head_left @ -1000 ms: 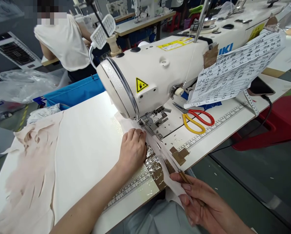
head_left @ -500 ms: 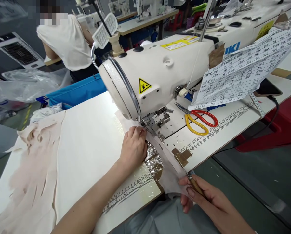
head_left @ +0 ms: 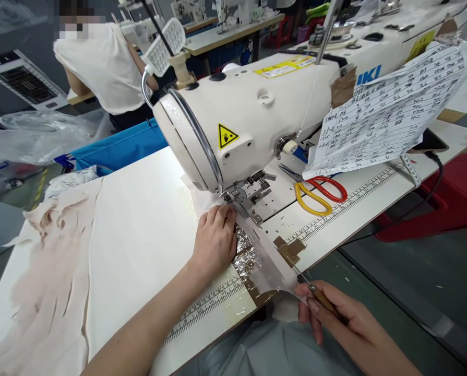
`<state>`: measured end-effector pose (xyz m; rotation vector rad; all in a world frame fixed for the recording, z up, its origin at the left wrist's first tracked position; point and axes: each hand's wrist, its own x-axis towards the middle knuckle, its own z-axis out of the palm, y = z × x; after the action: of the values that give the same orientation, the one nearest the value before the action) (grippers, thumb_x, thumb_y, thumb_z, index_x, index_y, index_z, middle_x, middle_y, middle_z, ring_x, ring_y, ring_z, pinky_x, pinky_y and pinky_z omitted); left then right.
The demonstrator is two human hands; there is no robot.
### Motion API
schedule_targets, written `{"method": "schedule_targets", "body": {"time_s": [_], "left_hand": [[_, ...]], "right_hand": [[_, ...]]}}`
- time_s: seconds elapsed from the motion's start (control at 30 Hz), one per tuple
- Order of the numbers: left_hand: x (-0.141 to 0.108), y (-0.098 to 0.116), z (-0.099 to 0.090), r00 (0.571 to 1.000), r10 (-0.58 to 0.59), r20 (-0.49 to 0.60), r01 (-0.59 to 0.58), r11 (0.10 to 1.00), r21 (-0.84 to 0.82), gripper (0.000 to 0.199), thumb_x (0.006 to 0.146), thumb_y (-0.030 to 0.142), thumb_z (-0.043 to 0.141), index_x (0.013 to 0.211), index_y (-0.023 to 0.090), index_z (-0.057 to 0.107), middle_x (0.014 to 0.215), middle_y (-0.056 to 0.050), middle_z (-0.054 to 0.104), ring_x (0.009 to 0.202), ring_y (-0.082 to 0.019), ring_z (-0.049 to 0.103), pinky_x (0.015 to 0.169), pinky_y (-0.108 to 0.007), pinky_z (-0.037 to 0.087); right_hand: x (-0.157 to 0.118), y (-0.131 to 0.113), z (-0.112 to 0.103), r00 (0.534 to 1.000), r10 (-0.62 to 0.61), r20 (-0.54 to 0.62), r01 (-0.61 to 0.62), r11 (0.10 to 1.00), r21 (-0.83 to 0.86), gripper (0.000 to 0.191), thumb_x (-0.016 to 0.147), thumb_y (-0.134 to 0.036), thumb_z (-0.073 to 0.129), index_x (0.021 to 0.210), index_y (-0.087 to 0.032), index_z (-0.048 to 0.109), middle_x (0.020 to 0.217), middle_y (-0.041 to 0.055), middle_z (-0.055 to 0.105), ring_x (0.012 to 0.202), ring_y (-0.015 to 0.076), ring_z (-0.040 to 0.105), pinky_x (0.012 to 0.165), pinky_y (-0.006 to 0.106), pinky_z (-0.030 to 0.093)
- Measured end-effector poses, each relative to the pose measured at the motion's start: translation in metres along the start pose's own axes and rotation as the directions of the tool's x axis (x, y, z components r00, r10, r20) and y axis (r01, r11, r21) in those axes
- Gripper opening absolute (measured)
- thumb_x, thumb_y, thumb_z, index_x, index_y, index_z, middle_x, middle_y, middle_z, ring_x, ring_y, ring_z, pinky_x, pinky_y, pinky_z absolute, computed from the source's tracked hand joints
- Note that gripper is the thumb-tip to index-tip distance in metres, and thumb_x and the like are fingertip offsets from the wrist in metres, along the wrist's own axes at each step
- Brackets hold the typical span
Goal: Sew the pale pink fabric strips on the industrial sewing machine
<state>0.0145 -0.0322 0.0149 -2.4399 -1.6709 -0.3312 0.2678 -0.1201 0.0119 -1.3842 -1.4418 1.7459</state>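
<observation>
As the curled left hand presses pale fabric before the sewing machine, feeding appears in hand.
Right hand holds a wooden-handled awl and the fabric's near end; next move likely requires even tension.

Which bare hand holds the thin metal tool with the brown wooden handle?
The right hand, gripping that brown wooden handle; the left hand, beside the white sewing machine, shows no tool.

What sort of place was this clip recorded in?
Most likely a garment sewing workshop: a large sewing machine fills the near table, more machines stand on a table behind, and cut pale fabric pieces lie at the near table's left side.
</observation>
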Motion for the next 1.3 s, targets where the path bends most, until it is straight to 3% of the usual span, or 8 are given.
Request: {"method": "schedule_targets", "body": {"time_s": [0.2, 0.4, 0.63, 0.8, 0.87, 1.0, 1.13, 1.3], "left_hand": [[-0.003, 0.007, -0.002, 0.999, 0.035, 0.004, -0.035, 0.999, 0.017, 0.039, 0.088, 0.012, 0.043, 0.125, 0.005, 0.056, 0.127, -0.018, 0.056, 0.119, -0.031, 0.048, 0.099, -0.046, 0.045], [-0.006, 0.011, -0.005, 0.999, 0.046, 0.002, -0.046, 0.999, 0.003, 0.041, 0.085, 0.011, 0.045, 0.124, 0.008, 0.055, 0.125, -0.017, 0.056, 0.118, -0.031, 0.049, 0.099, -0.046, 0.045], [-0.006, 0.011, -0.005, 0.998, 0.054, 0.018, -0.054, 0.998, -0.018, 0.041, 0.085, 0.013, 0.045, 0.125, 0.009, 0.055, 0.126, -0.018, 0.056, 0.12, -0.032, 0.047, 0.099, -0.048, 0.045], [-0.003, 0.011, -0.007, 1.0, 0.024, 0.018, -0.023, 1.0, -0.011, 0.04, 0.087, 0.014, 0.045, 0.125, 0.008, 0.055, 0.125, -0.018, 0.056, 0.119, -0.032, 0.047, 0.098, -0.048, 0.046], [-0.002, 0.01, -0.006, 1.0, 0.002, 0.026, -0.002, 1.0, -0.005, 0.04, 0.088, 0.014, 0.044, 0.126, 0.007, 0.054, 0.125, -0.017, 0.056, 0.118, -0.032, 0.048, 0.097, -0.049, 0.047], [0.0, 0.006, -0.001, 1.0, -0.013, 0.009, 0.013, 1.0, -0.005, 0.036, 0.09, 0.012, 0.045, 0.124, 0.003, 0.055, 0.123, -0.018, 0.056, 0.112, -0.03, 0.05, 0.093, -0.046, 0.051], [0.005, -0.003, 0.007, 0.998, 0.039, -0.048, -0.038, 0.999, 0.011, 0.03, 0.092, 0.006, 0.04, 0.114, 0.006, 0.061, 0.112, -0.016, 0.059, 0.099, -0.025, 0.055, 0.083, -0.038, 0.056], [0.018, -0.016, 0.013, 0.994, 0.1, -0.052, -0.095, 0.992, 0.087, 0.027, 0.094, 0.004, 0.039, 0.1, 0.009, 0.064, 0.095, -0.013, 0.063, 0.082, -0.022, 0.057, 0.073, -0.036, 0.056]], "right_hand": [[-0.005, 0.005, -0.005, 0.998, 0.017, -0.054, -0.015, 1.0, 0.023, 0.039, 0.094, -0.056, 0.049, 0.104, -0.02, 0.062, 0.074, 0.0015, 0.064, 0.055, 0.0154, 0.06, 0.057, 0.029, 0.052], [-0.009, -0.003, -0.003, 0.995, 0.004, -0.095, -0.002, 1.0, 0.022, 0.039, 0.091, -0.058, 0.053, 0.101, -0.021, 0.064, 0.071, 0.0018, 0.065, 0.058, 0.0175, 0.064, 0.058, 0.029, 0.055], [-0.009, 0.003, -0.013, 0.989, -0.129, -0.077, 0.111, 0.974, -0.199, 0.033, 0.095, -0.049, 0.05, 0.106, -0.024, 0.069, 0.075, 0.0032, 0.069, 0.066, 0.0184, 0.066, 0.06, 0.024, 0.055], [-0.016, 0.013, -0.024, 0.964, -0.232, -0.133, 0.161, 0.901, -0.403, 0.031, 0.092, -0.046, 0.056, 0.109, -0.027, 0.072, 0.097, 0.0064, 0.076, 0.081, 0.0213, 0.071, 0.065, 0.023, 0.057], [-0.02, 0.013, -0.024, 0.945, -0.288, -0.153, 0.2, 0.882, -0.426, 0.028, 0.09, -0.046, 0.059, 0.106, -0.029, 0.075, 0.1, 0.0065, 0.076, 0.088, 0.0231, 0.071, 0.072, 0.025, 0.058], [-0.024, -0.001, -0.017, 0.91, -0.365, -0.195, 0.275, 0.885, -0.374, 0.024, 0.089, -0.046, 0.06, 0.099, -0.034, 0.078, 0.093, 0.0057, 0.076, 0.084, 0.0229, 0.07, 0.07, 0.027, 0.059], [-0.018, -0.037, -0.009, 0.878, -0.479, 0.0, 0.456, 0.835, -0.308, 0.025, 0.089, -0.032, 0.059, 0.107, -0.038, 0.074, 0.09, 0.0032, 0.076, 0.081, 0.0217, 0.071, 0.071, 0.028, 0.058], [-0.007, -0.085, -0.001, 0.778, -0.516, 0.358, 0.611, 0.755, -0.238, 0.029, 0.094, -0.029, 0.054, 0.12, -0.033, 0.066, 0.089, 0.0025, 0.076, 0.074, 0.0165, 0.071, 0.07, 0.023, 0.058]]}}
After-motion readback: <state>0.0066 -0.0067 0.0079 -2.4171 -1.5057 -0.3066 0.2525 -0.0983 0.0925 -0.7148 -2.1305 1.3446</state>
